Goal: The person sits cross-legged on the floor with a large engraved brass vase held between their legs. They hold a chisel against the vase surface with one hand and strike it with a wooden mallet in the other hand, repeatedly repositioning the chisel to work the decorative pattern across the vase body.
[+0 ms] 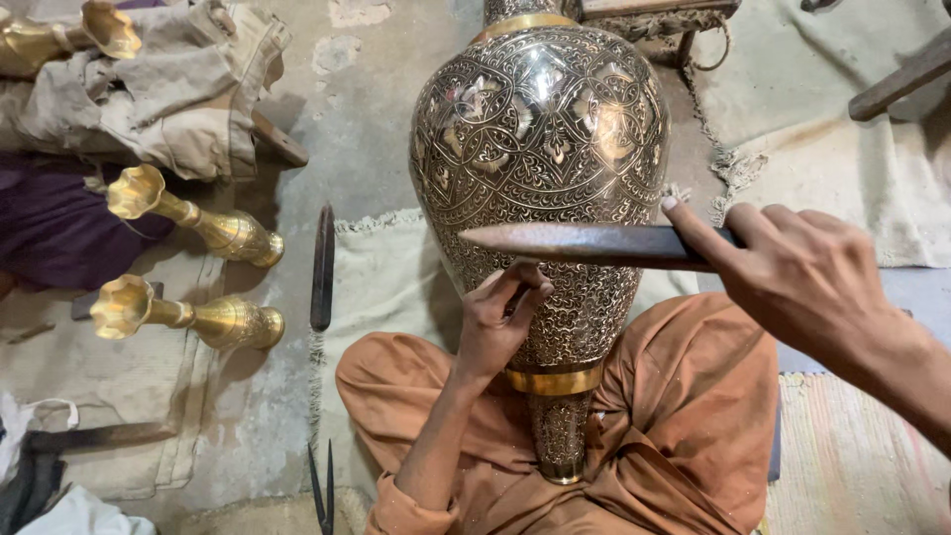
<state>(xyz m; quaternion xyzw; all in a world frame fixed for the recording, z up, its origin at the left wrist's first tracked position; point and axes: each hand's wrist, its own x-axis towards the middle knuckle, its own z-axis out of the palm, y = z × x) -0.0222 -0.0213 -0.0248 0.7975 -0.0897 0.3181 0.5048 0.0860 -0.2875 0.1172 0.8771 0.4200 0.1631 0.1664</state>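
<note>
Left hand [498, 319] pinches a small tool — mostly hidden by the fingers — against the lower belly of the engraved brass vase [540, 178], which lies across the person's lap on orange cloth. Right hand [797, 272] is clenched round the handle of a dark, flat hammer-like bar [584, 244] held across the vase. Two small brass vases [198, 267] lie on the floor at far left.
</note>
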